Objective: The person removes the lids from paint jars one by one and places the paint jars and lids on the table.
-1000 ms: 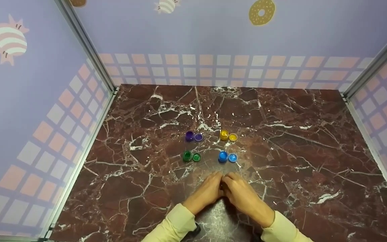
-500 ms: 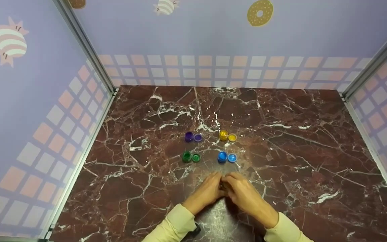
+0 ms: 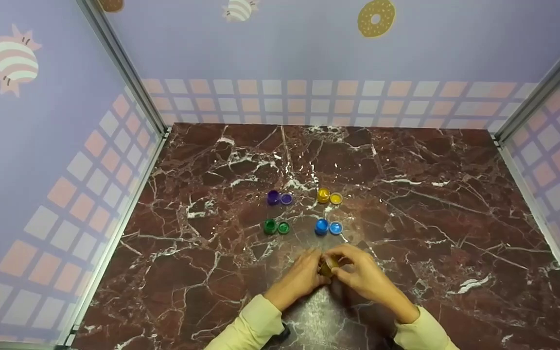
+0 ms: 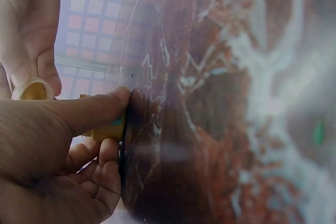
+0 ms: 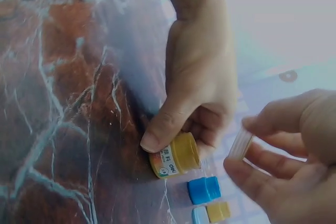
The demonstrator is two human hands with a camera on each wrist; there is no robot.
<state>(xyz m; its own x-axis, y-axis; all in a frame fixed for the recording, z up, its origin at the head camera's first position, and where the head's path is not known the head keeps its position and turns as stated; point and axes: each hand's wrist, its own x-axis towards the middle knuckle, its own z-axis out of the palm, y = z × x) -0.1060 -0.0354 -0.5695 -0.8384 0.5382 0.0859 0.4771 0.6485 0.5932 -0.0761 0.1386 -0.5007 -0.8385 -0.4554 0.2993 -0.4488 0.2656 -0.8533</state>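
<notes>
My left hand (image 3: 300,273) grips a small ochre-yellow paint jar (image 5: 182,155) low over the table, thumb along its labelled side. The jar's mouth is uncovered and faces my right hand (image 3: 365,272). Between thumb and fingers, that hand pinches the jar's ribbed, pale lid (image 5: 241,143), held apart from the jar. Ochre colour shows inside the lid in the left wrist view. Just beyond both hands stand an uncovered blue paint jar (image 3: 322,227) with its lid (image 3: 336,228) beside it, and a green paint jar (image 3: 270,226) with its own lid (image 3: 284,228).
Farther back are an uncovered purple paint jar (image 3: 273,197) and a yellow paint jar (image 3: 323,195), each with a lid lying at its right. The dark red marbled table (image 3: 435,218) is bounded by printed lilac panels (image 3: 270,53) at the back and sides.
My right hand has turned and drawn away to the right, lifting the lid off the ochre jar and uncovering it. My left hand has stayed in place.
</notes>
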